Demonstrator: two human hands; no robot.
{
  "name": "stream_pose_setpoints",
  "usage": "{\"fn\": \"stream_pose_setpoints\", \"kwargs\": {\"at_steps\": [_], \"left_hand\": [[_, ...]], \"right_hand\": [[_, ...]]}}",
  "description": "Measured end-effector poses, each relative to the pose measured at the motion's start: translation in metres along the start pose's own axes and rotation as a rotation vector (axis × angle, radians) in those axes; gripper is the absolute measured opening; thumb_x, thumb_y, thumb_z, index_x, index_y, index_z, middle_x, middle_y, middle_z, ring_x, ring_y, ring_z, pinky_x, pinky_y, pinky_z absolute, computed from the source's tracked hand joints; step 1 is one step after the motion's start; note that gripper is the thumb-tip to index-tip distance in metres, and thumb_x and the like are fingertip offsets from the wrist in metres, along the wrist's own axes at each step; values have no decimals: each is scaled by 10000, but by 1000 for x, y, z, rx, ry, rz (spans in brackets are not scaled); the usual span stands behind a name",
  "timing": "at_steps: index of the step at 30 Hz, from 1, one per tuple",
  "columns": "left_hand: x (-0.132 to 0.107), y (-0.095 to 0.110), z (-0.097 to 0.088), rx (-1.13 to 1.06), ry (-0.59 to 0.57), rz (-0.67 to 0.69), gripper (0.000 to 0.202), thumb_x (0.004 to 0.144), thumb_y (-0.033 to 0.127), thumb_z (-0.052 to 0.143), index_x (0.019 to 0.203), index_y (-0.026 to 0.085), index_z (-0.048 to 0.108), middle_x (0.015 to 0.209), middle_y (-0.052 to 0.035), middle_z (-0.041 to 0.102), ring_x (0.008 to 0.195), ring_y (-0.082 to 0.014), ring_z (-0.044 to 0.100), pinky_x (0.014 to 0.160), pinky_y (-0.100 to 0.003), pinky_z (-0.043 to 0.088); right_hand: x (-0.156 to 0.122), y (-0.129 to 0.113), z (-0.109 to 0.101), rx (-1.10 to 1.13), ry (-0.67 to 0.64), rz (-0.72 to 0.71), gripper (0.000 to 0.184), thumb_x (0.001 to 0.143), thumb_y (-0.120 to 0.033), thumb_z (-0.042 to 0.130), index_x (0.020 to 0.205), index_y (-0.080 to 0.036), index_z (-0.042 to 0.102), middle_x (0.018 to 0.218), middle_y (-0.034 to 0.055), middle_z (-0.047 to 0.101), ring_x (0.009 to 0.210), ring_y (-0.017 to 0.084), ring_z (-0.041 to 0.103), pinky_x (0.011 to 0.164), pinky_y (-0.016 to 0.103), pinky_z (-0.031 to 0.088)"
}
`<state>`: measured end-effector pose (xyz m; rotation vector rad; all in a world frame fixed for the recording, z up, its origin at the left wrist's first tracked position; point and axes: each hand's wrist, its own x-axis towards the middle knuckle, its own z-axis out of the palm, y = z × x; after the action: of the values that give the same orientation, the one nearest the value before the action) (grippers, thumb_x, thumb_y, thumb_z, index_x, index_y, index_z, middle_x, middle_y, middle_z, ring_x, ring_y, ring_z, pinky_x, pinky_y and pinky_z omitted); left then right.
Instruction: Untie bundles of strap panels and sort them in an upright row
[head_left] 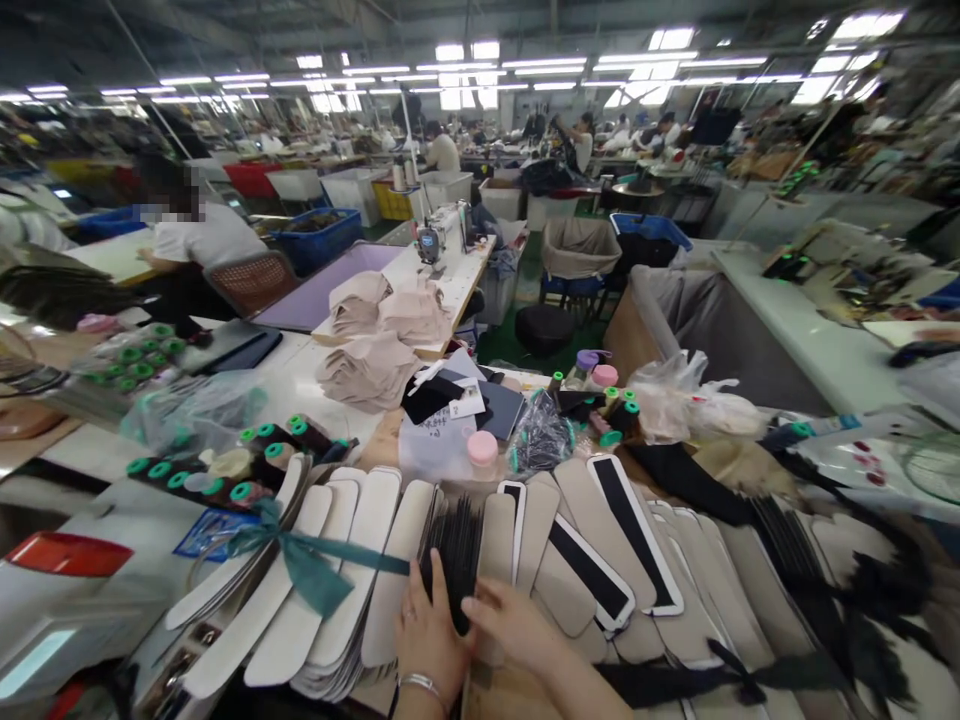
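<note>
A bundle of thin black strips point(454, 545) stands on edge among rows of pale pieces at the near middle. My left hand point(431, 635), with a bracelet at the wrist, grips the bundle from its left side, fingers pointing up along it. Against the bundle's right edge, my right hand point(514, 620) has its fingers bent and closed on the near part. To the left are cream rounded pieces point(337, 570), tied with a green fabric strip point(319, 575). Beige rounded pieces, some with a black panel point(637, 535), lie fanned to the right.
Behind the pieces are thread cones point(274, 455), a pink-lidded jar point(482, 455), papers point(435, 445) and stacked pink-beige fabric pieces point(367, 370). A sewing machine point(442, 240) stands farther back. A person in a white top point(206, 250) sits at left. A lined bin point(705, 330) is at right.
</note>
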<state>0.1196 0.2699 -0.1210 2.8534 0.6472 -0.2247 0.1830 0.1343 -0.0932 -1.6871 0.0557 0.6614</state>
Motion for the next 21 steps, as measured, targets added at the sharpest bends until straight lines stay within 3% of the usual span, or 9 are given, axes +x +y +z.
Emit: {"fn": "stream_pose_setpoints", "kwargs": {"at_steps": [2, 3, 6, 8, 10, 13, 15, 17, 21], "left_hand": [[4, 2, -1, 38, -20, -12, 955, 771, 393, 593, 1544, 187, 71, 1570, -214, 170, 1308, -383, 427, 1014, -495, 371], [6, 2, -2, 52, -25, -11, 970, 762, 391, 600, 1544, 192, 63, 1563, -210, 189, 1300, -380, 434, 1007, -488, 377], [7, 2, -5, 80, -17, -5, 963, 762, 374, 596, 1544, 196, 64, 1548, -208, 225, 1274, -370, 457, 1002, -472, 382], [5, 2, -5, 90, -9, -3, 949, 770, 370, 588, 1544, 194, 69, 1548, -212, 223, 1265, -370, 466, 995, -471, 384], [4, 3, -5, 97, -6, -5, 938, 776, 372, 582, 1544, 191, 75, 1549, -215, 218, 1259, -369, 470, 993, -471, 383], [3, 5, -6, 109, -7, -6, 934, 777, 384, 578, 1543, 180, 85, 1545, -220, 223, 1258, -370, 468, 992, -472, 382], [3, 6, -7, 107, -3, -8, 934, 775, 389, 577, 1543, 176, 90, 1541, -220, 233, 1256, -372, 468, 988, -473, 384], [3, 5, -9, 97, 1, -8, 934, 771, 385, 579, 1543, 177, 96, 1541, -217, 239, 1250, -369, 471, 984, -474, 387], [3, 2, -11, 69, 1, 2, 942, 757, 372, 592, 1541, 171, 110, 1543, -216, 245, 1243, -370, 470, 979, -483, 387]], "right_hand": [[7, -3, -50, -166, 154, -11, 522, 627, -459, 761, 1074, -198, 685, 1232, 120, 657, 1272, 341, 512, 1142, 451, 316], [9, -5, -80, -245, 269, -21, 565, 673, -444, 719, 1166, -180, 641, 1379, 140, 548, 1378, 336, 389, 1195, 434, 208], [13, -7, -163, -436, 582, 11, 864, 771, -425, 599, 1485, -96, 241, 1606, 192, 100, 1496, 342, -33, 1209, 491, -21], [12, -6, -195, -529, 660, 54, 954, 758, -432, 601, 1478, 14, 163, 1558, 309, 135, 1477, 427, 6, 1179, 574, -2], [13, -3, -200, -605, 656, 74, 963, 732, -435, 624, 1447, 63, 214, 1482, 366, 273, 1436, 486, 161, 1158, 602, 71], [21, 2, -173, -678, 584, 56, 907, 708, -426, 649, 1451, -42, 297, 1443, 277, 416, 1377, 425, 350, 1155, 506, 211], [30, 3, -153, -702, 549, 51, 893, 699, -438, 662, 1458, -124, 310, 1457, 210, 434, 1379, 371, 373, 1145, 444, 261], [38, 3, -142, -709, 526, 79, 855, 697, -475, 667, 1424, -143, 363, 1423, 206, 471, 1358, 369, 403, 1121, 453, 297], [43, -2, -153, -680, 423, 186, 629, 698, -476, 698, 1205, -135, 549, 1142, 201, 649, 1107, 360, 605, 964, 490, 432]]}}
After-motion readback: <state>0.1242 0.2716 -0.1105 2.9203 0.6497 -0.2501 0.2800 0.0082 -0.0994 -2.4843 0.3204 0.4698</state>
